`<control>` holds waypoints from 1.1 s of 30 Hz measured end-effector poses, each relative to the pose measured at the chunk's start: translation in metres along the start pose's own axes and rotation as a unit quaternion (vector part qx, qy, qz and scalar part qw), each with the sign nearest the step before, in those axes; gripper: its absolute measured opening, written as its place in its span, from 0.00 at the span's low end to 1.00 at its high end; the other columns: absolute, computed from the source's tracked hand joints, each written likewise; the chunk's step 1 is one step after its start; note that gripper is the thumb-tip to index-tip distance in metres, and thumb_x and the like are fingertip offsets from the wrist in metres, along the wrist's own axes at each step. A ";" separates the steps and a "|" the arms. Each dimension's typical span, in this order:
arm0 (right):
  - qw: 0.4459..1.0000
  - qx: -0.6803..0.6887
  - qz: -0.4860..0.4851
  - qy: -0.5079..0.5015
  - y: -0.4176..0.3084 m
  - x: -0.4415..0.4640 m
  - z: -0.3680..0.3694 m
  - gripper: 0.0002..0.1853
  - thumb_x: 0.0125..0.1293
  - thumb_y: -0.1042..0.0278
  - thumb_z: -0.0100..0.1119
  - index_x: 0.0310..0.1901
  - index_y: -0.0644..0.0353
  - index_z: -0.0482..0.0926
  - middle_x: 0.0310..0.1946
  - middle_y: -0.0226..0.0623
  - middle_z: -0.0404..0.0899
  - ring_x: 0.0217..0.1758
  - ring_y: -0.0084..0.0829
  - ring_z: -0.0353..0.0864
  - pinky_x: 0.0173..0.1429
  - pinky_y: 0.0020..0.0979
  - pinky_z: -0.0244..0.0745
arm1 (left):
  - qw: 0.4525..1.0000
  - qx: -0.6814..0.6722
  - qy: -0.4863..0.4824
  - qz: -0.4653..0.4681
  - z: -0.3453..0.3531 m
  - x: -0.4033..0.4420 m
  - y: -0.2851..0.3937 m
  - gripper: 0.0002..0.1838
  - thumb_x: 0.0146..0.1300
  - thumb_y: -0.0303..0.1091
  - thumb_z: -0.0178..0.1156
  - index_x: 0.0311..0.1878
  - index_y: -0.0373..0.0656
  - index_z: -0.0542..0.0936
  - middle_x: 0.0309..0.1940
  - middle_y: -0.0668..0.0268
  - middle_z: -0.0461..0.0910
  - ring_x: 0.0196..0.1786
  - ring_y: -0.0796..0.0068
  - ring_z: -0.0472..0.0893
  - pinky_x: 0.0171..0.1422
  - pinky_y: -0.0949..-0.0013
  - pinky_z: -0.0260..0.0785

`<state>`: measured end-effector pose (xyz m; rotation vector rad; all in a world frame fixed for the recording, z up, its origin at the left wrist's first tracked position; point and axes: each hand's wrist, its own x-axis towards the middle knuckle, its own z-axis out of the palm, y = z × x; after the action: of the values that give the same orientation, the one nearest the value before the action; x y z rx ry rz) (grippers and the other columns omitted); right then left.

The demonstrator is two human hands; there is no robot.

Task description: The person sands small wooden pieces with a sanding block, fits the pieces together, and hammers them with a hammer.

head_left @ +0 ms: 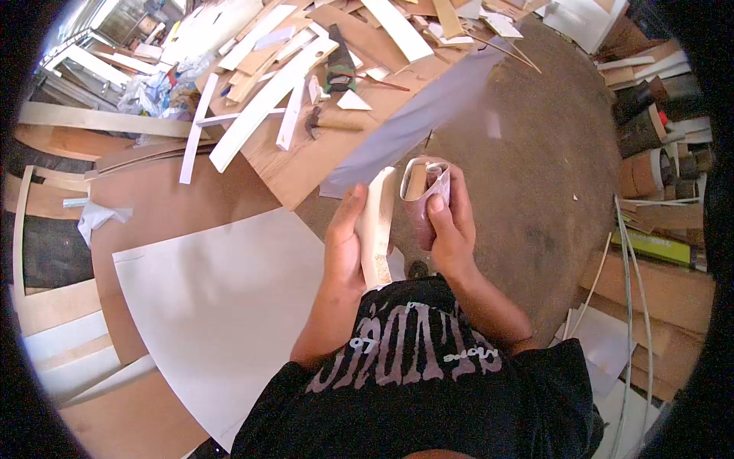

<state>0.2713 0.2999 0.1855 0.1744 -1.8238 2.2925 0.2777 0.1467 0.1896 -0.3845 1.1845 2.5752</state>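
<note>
My left hand (345, 243) is closed around a pale strip of wood (376, 226), which stands on edge in front of my shirt. Its near end looks rough and brownish. Just to the right, my right hand (454, 229) grips a sheet of sandpaper (420, 210), reddish-brown on its outer face. The sheet is wrapped around a small wooden block (417, 182), whose edge shows at the top. A narrow gap separates the sandpaper from the wood strip.
Ahead stands a worktable (267, 170) heaped with wood offcuts, a handsaw (339, 65) and a hammer (329, 122). A large white sheet (222, 283) leans at the left. Brown floor (527, 153) lies to the right, with boards (650, 298) stacked beyond.
</note>
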 end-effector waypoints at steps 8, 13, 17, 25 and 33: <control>0.933 -0.276 -0.226 -0.037 -0.020 -0.008 -0.013 0.30 0.57 0.52 0.73 0.61 0.53 0.81 0.42 0.43 0.75 0.43 0.39 0.78 0.49 0.36 0.76 | 0.969 0.182 0.073 0.154 0.024 -0.003 -0.027 0.13 0.74 0.42 0.58 0.48 0.41 0.81 0.36 0.70 0.82 0.25 0.86 0.75 0.26 0.79 0.68; 0.910 -0.325 -0.245 0.079 -0.004 0.038 -0.010 0.31 0.53 0.49 0.76 0.59 0.50 0.84 0.40 0.41 0.75 0.38 0.37 0.79 0.43 0.34 0.77 | 0.982 0.150 0.062 0.098 0.010 0.003 -0.021 0.10 0.73 0.35 0.57 0.49 0.42 0.82 0.33 0.73 0.81 0.34 0.88 0.77 0.38 0.78 0.73; 0.940 -0.241 -0.218 -0.101 0.014 0.011 0.017 0.29 0.54 0.54 0.75 0.58 0.53 0.83 0.42 0.45 0.76 0.39 0.41 0.78 0.43 0.36 0.76 | 0.970 0.145 0.111 0.163 0.009 0.020 -0.005 0.08 0.73 0.37 0.59 0.46 0.43 0.81 0.38 0.72 0.81 0.36 0.86 0.79 0.42 0.76 0.75; 0.954 -0.193 -0.186 -0.135 0.025 0.067 0.049 0.27 0.55 0.55 0.74 0.57 0.55 0.84 0.42 0.43 0.77 0.42 0.41 0.79 0.47 0.37 0.77 | 0.985 0.098 0.091 0.111 -0.023 0.078 0.042 0.13 0.75 0.45 0.58 0.43 0.45 0.79 0.36 0.72 0.80 0.35 0.87 0.78 0.32 0.79 0.70; 0.928 -0.270 -0.223 -0.126 0.043 0.154 0.095 0.28 0.57 0.52 0.73 0.59 0.52 0.83 0.45 0.45 0.77 0.40 0.39 0.79 0.44 0.36 0.77 | 0.980 0.076 0.114 0.145 -0.021 0.143 0.100 0.12 0.77 0.42 0.55 0.39 0.44 0.77 0.36 0.70 0.80 0.36 0.86 0.77 0.36 0.79 0.69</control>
<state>0.1080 0.2122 0.2001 0.7323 -2.1818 1.4588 0.1114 0.0884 0.1958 -0.5174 1.6157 2.7115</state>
